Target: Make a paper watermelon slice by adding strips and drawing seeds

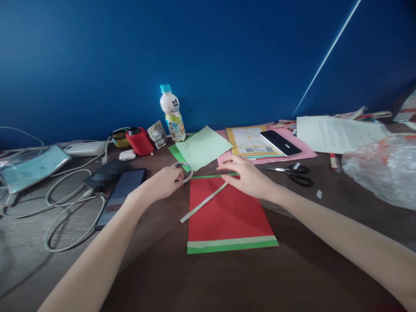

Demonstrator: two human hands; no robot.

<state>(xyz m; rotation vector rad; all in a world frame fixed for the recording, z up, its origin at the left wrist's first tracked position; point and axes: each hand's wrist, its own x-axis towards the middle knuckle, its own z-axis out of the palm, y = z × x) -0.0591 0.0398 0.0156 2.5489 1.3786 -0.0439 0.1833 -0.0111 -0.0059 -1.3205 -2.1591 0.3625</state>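
A sheet of red paper (224, 212) lies on the table, with green and pale green bands along its near edge and green at its far edge. Across its left part runs a pale narrow strip (203, 203), slanting, its lower end past the sheet's left edge. My left hand (167, 180), just left of the sheet, has its fingers closed on a thin white tape roll (188, 172). Above the sheet's far right part is my right hand (245, 175), fingers apart, thumb near the strip's upper end; whether it touches the strip I cannot tell.
Behind are pale green paper (204, 147), a bottle (173, 115), and a white phone (280, 143) on yellow and pink papers. Black scissors (297, 175) and clear plastic wrap (383, 169) lie right. Left are another phone (121, 197) and looped cables (69, 212).
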